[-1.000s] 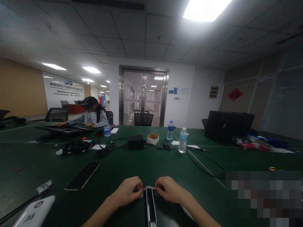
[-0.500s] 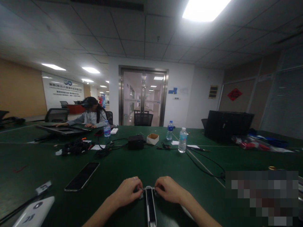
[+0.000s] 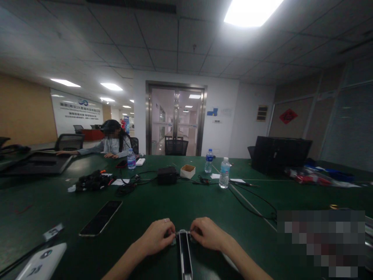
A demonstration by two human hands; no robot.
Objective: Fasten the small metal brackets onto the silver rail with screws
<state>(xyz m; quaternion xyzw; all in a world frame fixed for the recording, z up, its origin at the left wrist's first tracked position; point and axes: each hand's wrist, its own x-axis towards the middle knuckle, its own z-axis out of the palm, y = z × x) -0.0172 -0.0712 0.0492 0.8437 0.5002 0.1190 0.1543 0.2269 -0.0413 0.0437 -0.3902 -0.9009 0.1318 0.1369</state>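
My left hand (image 3: 157,236) and my right hand (image 3: 206,233) rest on the green table (image 3: 180,202) at the bottom centre, fingers curled and pinched against the far end of a narrow upright black device with a light rim (image 3: 185,254). The left hand presses the device's left top corner, the right hand its right top corner. A ring shows on a left finger. Any small part between the fingertips is hidden.
A dark phone (image 3: 101,217) lies left of my hands, a white object (image 3: 40,264) at the bottom left. Further off are cables (image 3: 128,184), a black box (image 3: 167,175), a small cardboard box (image 3: 188,170), water bottles (image 3: 224,173) and a black case (image 3: 279,153). Another person (image 3: 112,142) sits far left.
My hands and the device stay put. The person at the far left has shifted the flat dark object before them to the left.
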